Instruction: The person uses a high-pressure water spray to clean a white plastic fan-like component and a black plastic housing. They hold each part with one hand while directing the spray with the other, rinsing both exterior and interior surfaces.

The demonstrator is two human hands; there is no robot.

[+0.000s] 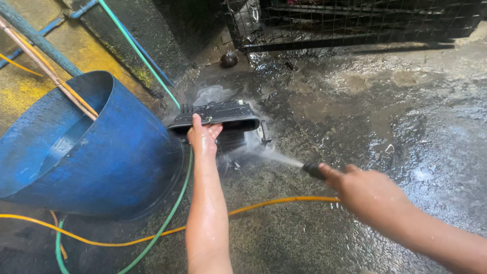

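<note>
Beside the blue barrel (pixel 91 152), on wet concrete: black plastic housing (pixel 218 119), stood on edge. My left hand (pixel 203 136) clamps its top rim; my right hand (pixel 368 190) wraps the spray nozzle (pixel 314 170). I judge: keep the jet low, sweeping across the slats, housing braced firmly.

The wet concrete floor (pixel 385 101) glistens with puddles. A big blue drum (pixel 101 157) lies tipped on it; beside the drum's rim stands a black plastic housing (pixel 223 115), and a green hose (pixel 170 218) and a yellow hose (pixel 274 203) trail past the drum's base.
</note>
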